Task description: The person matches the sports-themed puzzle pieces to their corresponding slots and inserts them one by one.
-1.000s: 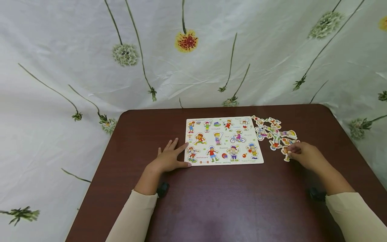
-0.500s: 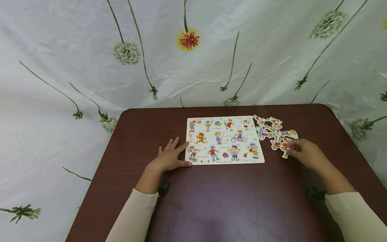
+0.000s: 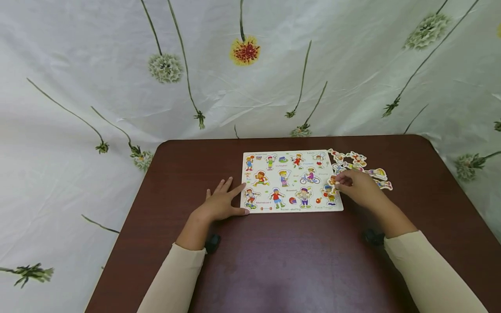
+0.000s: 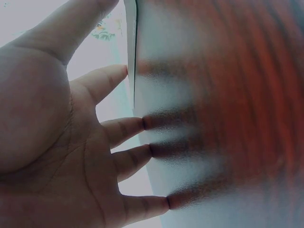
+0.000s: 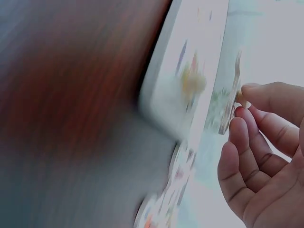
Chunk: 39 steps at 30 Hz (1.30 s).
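Note:
A white puzzle board (image 3: 291,191) printed with sports figures lies flat on the table. My left hand (image 3: 219,205) is spread at its left edge, thumb and index fingertip touching the edge; in the left wrist view the left hand (image 4: 71,128) has its fingertips down on the tabletop. Above the board's right edge, my right hand (image 3: 362,188) pinches a figure piece (image 3: 332,181). From the right wrist view, the thin piece (image 5: 232,104) is held by a small knob between thumb and fingers of the right hand (image 5: 266,152), raised off the board (image 5: 166,90).
Several loose figure pieces (image 3: 377,174) lie to the right of the board, some partly hidden behind my right hand. The dark brown table (image 3: 297,256) extends toward me, and a white flowered cloth (image 3: 266,95) hangs behind it.
My right hand has picked up a piece from the loose group and moved left with it to the board's right edge. The left hand has stayed in place.

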Motion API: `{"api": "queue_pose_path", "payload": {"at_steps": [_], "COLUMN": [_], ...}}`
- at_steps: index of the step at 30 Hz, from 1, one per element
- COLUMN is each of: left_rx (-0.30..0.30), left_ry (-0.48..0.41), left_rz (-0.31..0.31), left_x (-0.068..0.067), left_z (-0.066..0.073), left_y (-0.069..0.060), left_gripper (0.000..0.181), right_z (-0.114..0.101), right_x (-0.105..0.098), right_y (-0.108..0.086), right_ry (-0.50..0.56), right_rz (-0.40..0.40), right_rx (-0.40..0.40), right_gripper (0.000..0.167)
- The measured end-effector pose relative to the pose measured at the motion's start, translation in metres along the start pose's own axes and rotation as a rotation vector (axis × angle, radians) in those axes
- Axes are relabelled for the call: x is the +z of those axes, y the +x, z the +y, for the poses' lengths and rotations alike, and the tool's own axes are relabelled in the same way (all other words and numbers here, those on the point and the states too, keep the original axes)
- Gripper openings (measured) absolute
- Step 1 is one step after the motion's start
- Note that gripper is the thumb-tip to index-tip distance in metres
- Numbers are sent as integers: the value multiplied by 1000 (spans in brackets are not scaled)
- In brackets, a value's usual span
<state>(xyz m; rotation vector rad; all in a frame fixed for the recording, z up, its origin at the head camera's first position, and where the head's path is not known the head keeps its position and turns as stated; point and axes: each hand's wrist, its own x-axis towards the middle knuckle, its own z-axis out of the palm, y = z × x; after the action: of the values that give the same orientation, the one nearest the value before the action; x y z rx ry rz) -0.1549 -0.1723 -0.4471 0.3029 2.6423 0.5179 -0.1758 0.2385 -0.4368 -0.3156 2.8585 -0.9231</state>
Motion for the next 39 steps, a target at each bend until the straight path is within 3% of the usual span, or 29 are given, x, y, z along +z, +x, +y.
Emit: {"api": "queue_pose_path", "payload": {"at_steps": [14, 20, 29, 39], "left_rx": [-14, -23, -24, -28], "left_ry": [4, 1, 9, 8], "left_rz": [-9, -13, -14, -7], "left_x": [-1, -2, -2, -3], "left_z": [4, 4, 3, 5], "left_y": [0, 0, 0, -1], "left_gripper": [90, 90, 90, 89], "right_z": [-93, -120, -145, -142], "right_x": [59, 79, 100, 111], "right_y": [59, 80, 100, 106], "right_ry": [21, 56, 52, -17], "right_rz": [-88, -113, -165, -216], "right_rx": [-100, -107, -111, -70], "right_gripper": [10, 8, 6, 6]}}
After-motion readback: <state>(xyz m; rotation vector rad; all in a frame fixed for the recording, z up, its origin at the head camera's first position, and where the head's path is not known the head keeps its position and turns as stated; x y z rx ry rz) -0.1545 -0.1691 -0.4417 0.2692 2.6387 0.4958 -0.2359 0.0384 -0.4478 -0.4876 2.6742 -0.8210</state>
